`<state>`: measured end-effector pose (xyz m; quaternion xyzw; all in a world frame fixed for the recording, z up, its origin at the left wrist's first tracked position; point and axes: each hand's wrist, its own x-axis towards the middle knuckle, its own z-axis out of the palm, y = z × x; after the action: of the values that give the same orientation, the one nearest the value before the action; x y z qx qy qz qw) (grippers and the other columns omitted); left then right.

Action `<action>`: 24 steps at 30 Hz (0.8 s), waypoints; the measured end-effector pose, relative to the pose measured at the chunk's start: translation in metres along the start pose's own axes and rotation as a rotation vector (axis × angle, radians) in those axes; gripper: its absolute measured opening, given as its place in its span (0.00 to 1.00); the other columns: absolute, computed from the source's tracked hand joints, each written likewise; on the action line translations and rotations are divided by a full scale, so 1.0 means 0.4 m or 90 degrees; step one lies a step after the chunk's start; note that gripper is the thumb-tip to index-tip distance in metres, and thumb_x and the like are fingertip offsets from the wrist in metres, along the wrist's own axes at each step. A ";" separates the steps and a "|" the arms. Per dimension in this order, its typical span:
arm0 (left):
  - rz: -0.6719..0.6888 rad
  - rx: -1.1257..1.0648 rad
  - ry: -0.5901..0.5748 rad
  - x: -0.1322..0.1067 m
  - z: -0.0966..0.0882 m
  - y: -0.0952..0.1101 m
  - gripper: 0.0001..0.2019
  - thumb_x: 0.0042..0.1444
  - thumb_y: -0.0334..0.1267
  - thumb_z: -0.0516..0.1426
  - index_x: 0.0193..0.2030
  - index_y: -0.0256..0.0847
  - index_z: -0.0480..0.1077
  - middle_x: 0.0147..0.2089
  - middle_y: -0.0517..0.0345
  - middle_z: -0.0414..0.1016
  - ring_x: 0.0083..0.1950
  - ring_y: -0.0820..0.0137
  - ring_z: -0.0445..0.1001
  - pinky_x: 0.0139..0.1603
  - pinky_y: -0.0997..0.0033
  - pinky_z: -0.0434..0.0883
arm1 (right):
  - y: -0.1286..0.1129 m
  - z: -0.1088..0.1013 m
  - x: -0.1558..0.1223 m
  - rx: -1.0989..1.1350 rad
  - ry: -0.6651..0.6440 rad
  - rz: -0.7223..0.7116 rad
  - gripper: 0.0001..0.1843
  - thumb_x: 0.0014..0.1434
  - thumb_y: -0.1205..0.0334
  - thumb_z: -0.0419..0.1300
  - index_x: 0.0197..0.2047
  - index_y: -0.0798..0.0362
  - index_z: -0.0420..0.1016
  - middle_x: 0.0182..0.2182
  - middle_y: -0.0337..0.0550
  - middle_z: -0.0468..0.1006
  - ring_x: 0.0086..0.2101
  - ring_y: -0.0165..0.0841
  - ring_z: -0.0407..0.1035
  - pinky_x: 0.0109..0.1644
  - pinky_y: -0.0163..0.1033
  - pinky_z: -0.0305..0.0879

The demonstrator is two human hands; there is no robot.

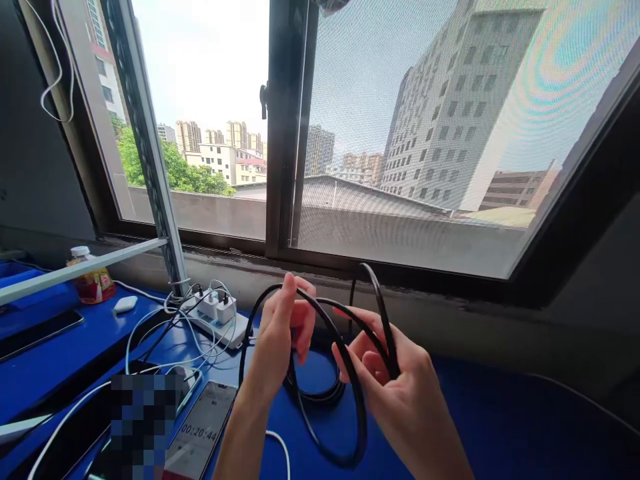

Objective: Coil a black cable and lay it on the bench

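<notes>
A long black cable (357,393) hangs in loose loops between my two hands. My left hand (280,327) has its thumb raised and fingers curled, and one loop runs behind the thumb and across the fingers. Several strands are gathered in my right hand (395,373), pressed between the thumb and bent fingers. One strand arches up above that hand and bends over near the window frame. Lower down, more coiled cable (323,398) shows between the hands, over the blue tabletop (310,460); whether it rests there I cannot tell.
Left of my hands are a white power strip (235,331) with plugged chargers and tangled wires, a phone (200,427) showing a timer, a white case (125,305) and a bottle (93,277). A metal rack post (150,133) stands before the window (285,133).
</notes>
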<state>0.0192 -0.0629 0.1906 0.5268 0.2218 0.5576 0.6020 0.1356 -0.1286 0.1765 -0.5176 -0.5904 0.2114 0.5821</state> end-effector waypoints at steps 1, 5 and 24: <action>-0.025 0.025 -0.040 0.000 0.002 -0.003 0.25 0.49 0.65 0.55 0.24 0.44 0.60 0.09 0.72 0.52 0.10 0.81 0.47 0.09 0.81 0.49 | -0.002 -0.002 -0.001 -0.002 -0.009 0.000 0.28 0.52 0.43 0.64 0.50 0.53 0.76 0.19 0.35 0.67 0.17 0.21 0.59 0.19 0.23 0.58; -0.050 0.059 -0.089 0.006 0.010 -0.016 0.27 0.47 0.69 0.53 0.23 0.44 0.60 0.08 0.73 0.51 0.09 0.81 0.45 0.09 0.79 0.46 | 0.000 -0.014 -0.002 0.000 -0.034 -0.005 0.27 0.58 0.43 0.58 0.53 0.52 0.75 0.22 0.37 0.70 0.19 0.22 0.61 0.21 0.24 0.60; -0.010 0.173 -0.007 0.028 -0.040 -0.005 0.30 0.47 0.69 0.53 0.17 0.42 0.62 0.08 0.69 0.50 0.09 0.80 0.50 0.10 0.77 0.51 | 0.018 -0.046 0.016 -0.150 0.198 -0.094 0.24 0.52 0.54 0.63 0.53 0.48 0.72 0.29 0.37 0.73 0.18 0.20 0.58 0.19 0.24 0.60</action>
<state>0.0095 -0.0465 0.1870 0.6046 0.2959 0.5152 0.5306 0.1561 -0.1267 0.1776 -0.5637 -0.5504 0.0148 0.6157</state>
